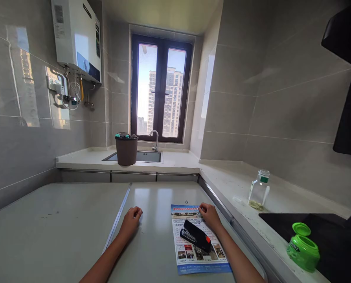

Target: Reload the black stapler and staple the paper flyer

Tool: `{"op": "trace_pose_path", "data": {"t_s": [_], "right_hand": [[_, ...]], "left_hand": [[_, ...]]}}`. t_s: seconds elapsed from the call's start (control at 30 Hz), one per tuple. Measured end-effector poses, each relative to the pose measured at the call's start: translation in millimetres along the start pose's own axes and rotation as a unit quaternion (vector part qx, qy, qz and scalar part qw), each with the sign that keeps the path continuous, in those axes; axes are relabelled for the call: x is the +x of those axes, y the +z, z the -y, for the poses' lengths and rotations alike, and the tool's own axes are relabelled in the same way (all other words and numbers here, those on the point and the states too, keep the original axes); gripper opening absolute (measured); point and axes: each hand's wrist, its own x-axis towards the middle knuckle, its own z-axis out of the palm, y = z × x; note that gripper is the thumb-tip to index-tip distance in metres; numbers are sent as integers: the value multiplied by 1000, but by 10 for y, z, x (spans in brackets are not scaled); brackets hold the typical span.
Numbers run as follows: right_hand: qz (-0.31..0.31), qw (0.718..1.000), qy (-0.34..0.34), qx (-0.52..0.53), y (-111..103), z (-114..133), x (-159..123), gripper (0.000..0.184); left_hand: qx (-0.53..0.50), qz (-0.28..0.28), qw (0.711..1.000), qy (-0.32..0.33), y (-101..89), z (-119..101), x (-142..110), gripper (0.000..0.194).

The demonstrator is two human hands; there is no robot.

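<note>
A printed flyer [182, 226] with blue edges and small photos lies flat on the pale table. On top of it, set at a slant, is a black stapler [196, 236] with a red-orange patch at its near end. My right hand [210, 216] rests at the flyer's upper right corner, fingers curled in, with nothing visible in them. To the left, apart from the flyer, my left hand [131, 221] lies on the table with its fingers loosely closed and nothing showing in them. Small dark bits [186, 202] lie just beyond the flyer's top edge.
A seam [116, 224] divides the table [60, 228]. Behind it, a brown bin [126, 151] stands by the sink [148, 156]. On the right counter are a glass jar [258, 190], an open green tub [304, 251] and a black cooktop [337, 243].
</note>
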Motion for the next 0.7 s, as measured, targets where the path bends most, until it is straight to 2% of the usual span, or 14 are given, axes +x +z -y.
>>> {"op": "trace_pose_path", "data": {"t_s": [0.4,0.7], "right_hand": [[21,1000,-16,-12,34,-53,3,32],[37,999,-17,-20,42,-81,8,34]], "left_hand": [[1,1,1000,-1,12,5,1,49],[-17,3,1000,-4,31,83,5,44]]}}
